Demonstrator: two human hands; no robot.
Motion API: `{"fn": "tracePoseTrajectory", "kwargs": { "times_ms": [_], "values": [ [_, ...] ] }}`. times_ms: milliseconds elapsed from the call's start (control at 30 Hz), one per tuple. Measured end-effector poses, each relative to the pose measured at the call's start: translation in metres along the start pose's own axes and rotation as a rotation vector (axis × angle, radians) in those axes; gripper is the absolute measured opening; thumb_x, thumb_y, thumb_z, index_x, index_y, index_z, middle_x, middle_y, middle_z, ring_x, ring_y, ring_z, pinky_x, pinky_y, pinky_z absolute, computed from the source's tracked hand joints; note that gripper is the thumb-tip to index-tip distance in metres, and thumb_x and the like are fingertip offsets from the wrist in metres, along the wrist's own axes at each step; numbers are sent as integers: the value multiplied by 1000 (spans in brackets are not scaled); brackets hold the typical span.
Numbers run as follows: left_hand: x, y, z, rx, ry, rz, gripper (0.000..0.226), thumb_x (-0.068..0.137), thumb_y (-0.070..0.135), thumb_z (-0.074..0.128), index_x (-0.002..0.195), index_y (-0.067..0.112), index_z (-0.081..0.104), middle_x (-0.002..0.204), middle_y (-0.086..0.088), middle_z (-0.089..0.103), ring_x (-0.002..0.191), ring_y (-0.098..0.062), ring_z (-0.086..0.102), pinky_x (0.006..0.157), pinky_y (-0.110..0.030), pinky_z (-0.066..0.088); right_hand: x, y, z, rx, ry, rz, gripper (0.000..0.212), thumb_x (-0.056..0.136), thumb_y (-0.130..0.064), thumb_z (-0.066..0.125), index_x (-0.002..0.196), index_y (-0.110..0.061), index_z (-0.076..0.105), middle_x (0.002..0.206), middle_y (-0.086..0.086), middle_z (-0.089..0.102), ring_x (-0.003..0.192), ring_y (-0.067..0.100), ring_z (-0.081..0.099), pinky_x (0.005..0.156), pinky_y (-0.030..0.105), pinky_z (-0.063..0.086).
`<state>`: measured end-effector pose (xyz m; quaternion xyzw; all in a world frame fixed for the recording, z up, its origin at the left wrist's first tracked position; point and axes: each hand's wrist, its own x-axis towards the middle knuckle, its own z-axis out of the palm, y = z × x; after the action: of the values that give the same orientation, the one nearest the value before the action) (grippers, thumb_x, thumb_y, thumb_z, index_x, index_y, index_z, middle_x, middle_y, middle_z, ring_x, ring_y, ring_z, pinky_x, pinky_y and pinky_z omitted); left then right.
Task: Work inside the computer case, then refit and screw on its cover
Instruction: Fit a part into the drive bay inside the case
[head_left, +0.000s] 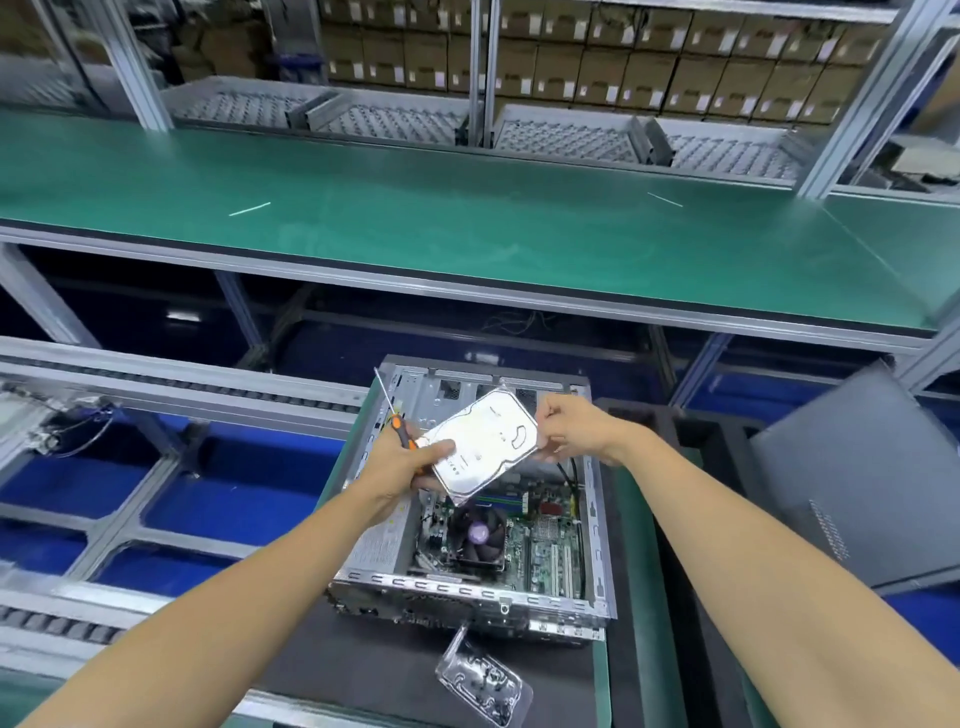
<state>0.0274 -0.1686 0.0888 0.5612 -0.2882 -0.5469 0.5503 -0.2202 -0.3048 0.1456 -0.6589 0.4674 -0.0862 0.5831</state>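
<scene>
Open computer case (470, 525) lies on the counter (631, 597), motherboard exposed. Its grey cover (862, 483) leans to the right, apart. A clear plastic tray (483, 686) lies near its front. Above the case, both hands grasp a hard drive (483, 447), tilted, long axis diagonal. Left hand (402, 462) also clenches a screwdriver (396, 415), tip pointing up; right hand (569, 426) pinches the far corner.

The computer case (470, 525) lies open on its side, motherboard and round cooler fan exposed. Just above it a silver hard drive (480, 447) is held tilted, and the grey cover (852, 483) leans slanted well off to the case's right.
</scene>
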Motion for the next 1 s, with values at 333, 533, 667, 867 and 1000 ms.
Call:
{"fn": "tracePoseTrajectory", "kwargs": {
  "times_ms": [333,533,667,867,1000],
  "values": [
    [-2,0,-7,-310,32,-77,22,93,18,70,89,14,48,61,-1,47,57,-15,45,65,-32,48,1,33,22,361,-117,179,48,89,10,56,129,-15,45,92,14,63,79,26,74,71,30,60],
    [-10,6,3,-321,-216,-26,41,83,-2,72,94,14,36,125,-13,70,92,-21,74,73,-24,57,-3,35,46,132,-242,287,56,86,9,33,140,-9,35,116,18,48,73,21,60,67,30,58],
    [-9,4,17,-201,-325,12,50,86,-19,65,95,17,31,141,-7,62,127,-29,62,105,-44,47,-5,36,65,195,-268,370,46,78,10,25,121,-5,37,92,14,44,68,20,48,64,31,50],
    [-7,1,19,-191,-314,23,51,83,-26,64,92,16,36,140,-7,63,126,-29,63,88,-31,58,-3,43,69,214,-196,346,68,78,12,23,145,5,31,99,19,48,65,20,49,64,32,49],
    [-9,-1,23,-192,-373,62,53,81,-24,67,91,17,35,146,-8,58,132,-28,58,98,-37,55,0,45,70,252,-251,379,46,94,6,27,137,3,44,88,13,52,68,21,53,67,33,54]
  ]
}}
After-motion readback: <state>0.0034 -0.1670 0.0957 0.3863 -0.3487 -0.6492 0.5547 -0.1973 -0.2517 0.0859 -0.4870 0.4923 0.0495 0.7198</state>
